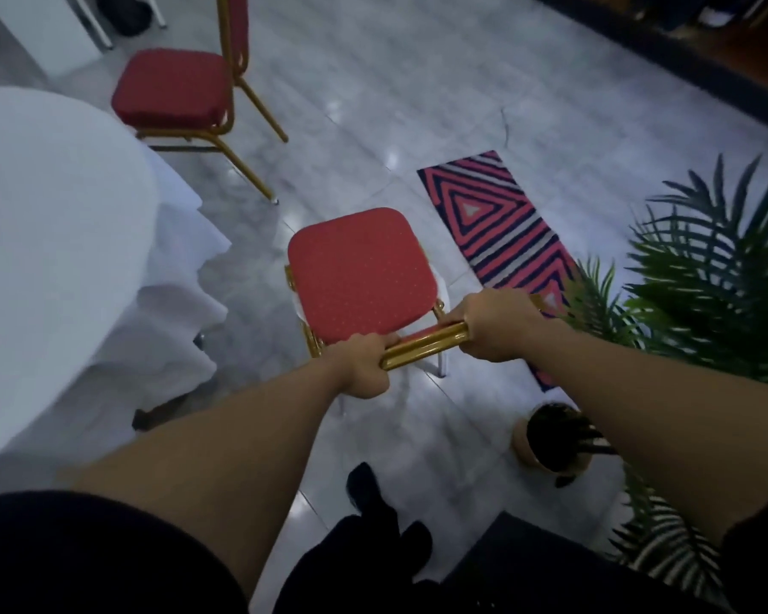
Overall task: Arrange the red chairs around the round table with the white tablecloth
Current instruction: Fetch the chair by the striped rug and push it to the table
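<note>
Grey marble floor [417, 95] throughout. Left hand [364, 365] and right hand [495, 323] each clamp the gold top rail of a red chair [360, 270], right of the white-clothed bench [54, 241]. Second red chair [169, 86] stands beyond that bench. Pot [550, 440], right of the held chair, contains a palm [706, 277].

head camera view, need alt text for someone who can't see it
Both bare hands, left hand and right hand, grip the gold top rail of a red chair seen from above on a grey tiled floor. The round table with its white cloth is at left, with a second red chair beyond.
</note>
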